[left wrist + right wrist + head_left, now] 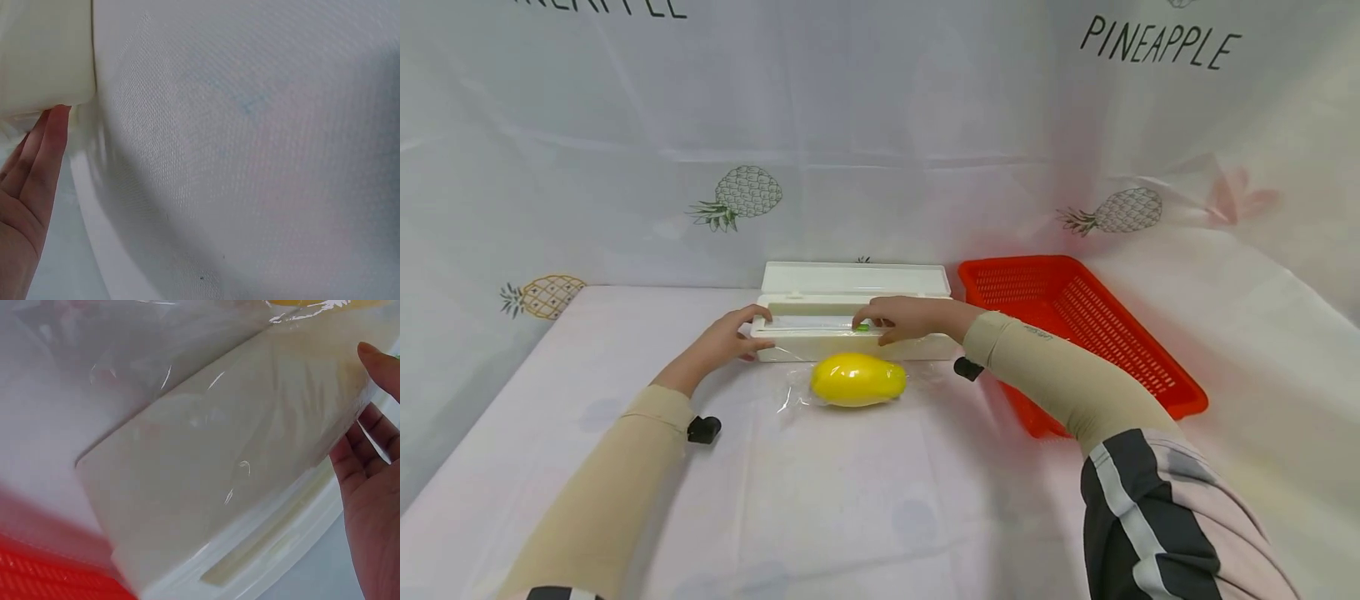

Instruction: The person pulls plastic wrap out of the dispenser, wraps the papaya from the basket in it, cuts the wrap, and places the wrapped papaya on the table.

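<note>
A long white cling film dispenser box, its lid raised at the back, lies across the table. My left hand grips its left end, thumb on the front face and fingers over the top edge. Over the middle of the box, my right hand pinches a small green slide cutter, mostly covered by the fingers. Clear film hangs down over the front face in the right wrist view. Just in front lies a smooth yellow mango on clear film that spreads out on both sides.
To the right of the box stands a red perforated plastic basket, partly behind my right forearm. A white cloth printed with pineapples hangs behind the table. The table has a pale covering.
</note>
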